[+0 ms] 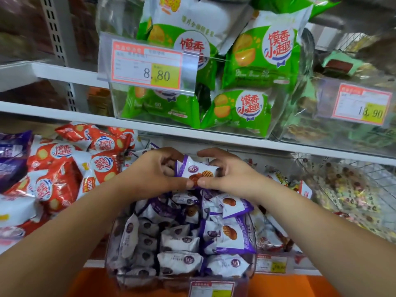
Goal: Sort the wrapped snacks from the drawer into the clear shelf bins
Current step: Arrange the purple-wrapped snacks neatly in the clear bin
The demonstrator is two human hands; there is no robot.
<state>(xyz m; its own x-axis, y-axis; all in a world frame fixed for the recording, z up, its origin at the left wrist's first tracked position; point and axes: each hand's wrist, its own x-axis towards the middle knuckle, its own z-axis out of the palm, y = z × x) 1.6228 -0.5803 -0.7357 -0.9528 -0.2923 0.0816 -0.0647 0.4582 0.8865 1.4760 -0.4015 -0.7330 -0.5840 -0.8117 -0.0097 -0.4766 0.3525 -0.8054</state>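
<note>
Purple packets (12, 155): heaped at the far left edge of the lower shelf.
Red packets (62, 168): a loose pile of red and white bags, between the purple heap and the hands.
Upper bin (120, 108): clear plastic, standing on the white shelf (64, 115) above the hands.
Price tag (147, 65): clipped to the upper bin's front, reading 8.80.
Left hand (154, 172): fingers curled over the top and thumb underneath, pinching the left end of the held packet (199, 171).
Held packet: white with purple edges and a picture of round biscuits. It is gripped between both hands just above the far end of the lower bin (110, 249).
Lower bin: clear, nearest the person, with a blurred tag on its near front.
White and purple packets (180, 241): the same kind as the held one, filling the lower bin in a jumble.
Right hand (231, 174): fingers bent over the packet's right end, with the thumb below. Its thumb tip touches the left thumb at the packet's near edge.
Green packets (257, 61): stacked inside the upper bin and rising above its rim.
Second price tag (364, 105): on the front of another clear bin to the right, reading 13.90.
Wire basket (381, 181): at the far right on the lower level, holding spotted packets (347, 189).
</note>
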